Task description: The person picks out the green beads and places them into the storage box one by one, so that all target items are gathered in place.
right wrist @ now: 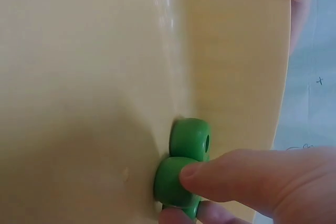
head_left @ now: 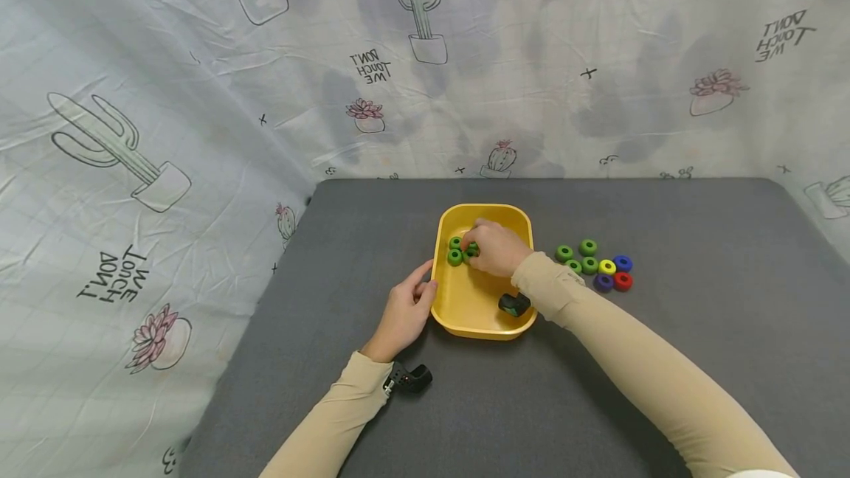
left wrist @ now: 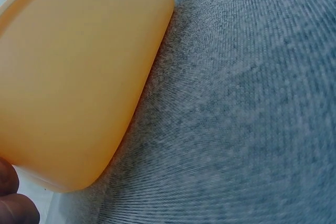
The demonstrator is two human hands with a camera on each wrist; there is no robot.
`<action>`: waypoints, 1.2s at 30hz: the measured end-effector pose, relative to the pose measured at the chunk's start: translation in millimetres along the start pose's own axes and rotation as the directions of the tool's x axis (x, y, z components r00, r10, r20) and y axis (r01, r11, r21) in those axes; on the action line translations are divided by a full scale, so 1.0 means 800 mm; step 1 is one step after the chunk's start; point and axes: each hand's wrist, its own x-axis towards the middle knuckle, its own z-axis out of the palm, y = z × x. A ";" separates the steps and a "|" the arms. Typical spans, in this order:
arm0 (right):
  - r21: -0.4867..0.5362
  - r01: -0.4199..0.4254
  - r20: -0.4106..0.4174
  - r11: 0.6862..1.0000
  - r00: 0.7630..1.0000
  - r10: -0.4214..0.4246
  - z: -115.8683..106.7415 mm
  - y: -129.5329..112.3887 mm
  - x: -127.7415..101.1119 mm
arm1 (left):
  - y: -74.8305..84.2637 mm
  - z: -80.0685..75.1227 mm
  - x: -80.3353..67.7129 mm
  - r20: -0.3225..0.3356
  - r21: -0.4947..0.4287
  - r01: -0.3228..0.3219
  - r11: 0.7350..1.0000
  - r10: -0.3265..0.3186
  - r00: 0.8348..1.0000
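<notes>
My right hand (head_left: 499, 248) reaches into a yellow tray (head_left: 465, 305). Its thumb and fingers pinch a green bead (right wrist: 170, 183), round with a hole through it. Another green bead (right wrist: 190, 137) touches it beside the tray wall in the right wrist view. In the head view, green beads (head_left: 454, 257) sit together in the tray's left part, partly covered by the right hand. My left hand (head_left: 406, 308) touches the tray's left side, fingers extended against the rim. The outer tray wall (left wrist: 79, 77) fills much of the left wrist view, with fingertips (left wrist: 18, 211) at its lower corner.
Right of the tray lie several green beads (head_left: 564, 253), plus a yellow bead (head_left: 607, 267), a blue bead (head_left: 623, 263), a purple bead (head_left: 603, 283) and a red bead (head_left: 623, 282). All rest on the grey tabletop (head_left: 372, 234). A patterned curtain (head_left: 498, 57) hangs behind.
</notes>
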 end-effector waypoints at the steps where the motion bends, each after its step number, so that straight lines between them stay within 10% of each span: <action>1: -0.001 0.001 0.000 1.000 1.000 -0.001 0.000 0.000 0.000 | 0.000 0.000 0.000 -0.001 0.003 0.000 1.000 0.000 1.000; 36: 0.140 0.039 -0.106 0.989 0.994 -0.024 -0.042 -0.008 -0.052 | 0.002 0.001 -0.001 -0.002 0.000 0.010 1.000 -0.010 1.000</action>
